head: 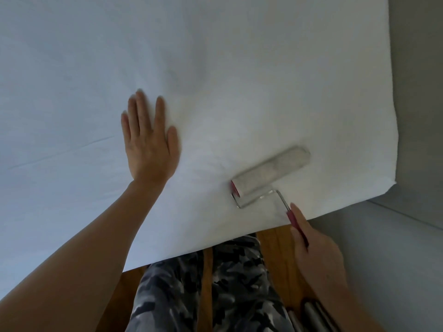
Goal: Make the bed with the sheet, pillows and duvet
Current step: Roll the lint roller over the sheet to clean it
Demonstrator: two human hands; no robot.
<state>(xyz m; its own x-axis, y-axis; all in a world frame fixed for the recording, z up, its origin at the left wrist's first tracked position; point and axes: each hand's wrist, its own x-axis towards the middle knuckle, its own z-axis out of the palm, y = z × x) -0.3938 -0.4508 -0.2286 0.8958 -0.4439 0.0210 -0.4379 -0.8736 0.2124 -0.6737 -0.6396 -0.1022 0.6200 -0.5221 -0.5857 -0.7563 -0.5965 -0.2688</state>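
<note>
Pressing flat on the white sheet [215, 68], the left hand [149, 144] lies with straight fingers slightly apart. The sheet covers the bed smoothly up to its near edge. The right hand [316, 250] has its fingers clamped on the red handle of a lint roller [271, 173], whose drum rests on the sheet near the corner.
</note>
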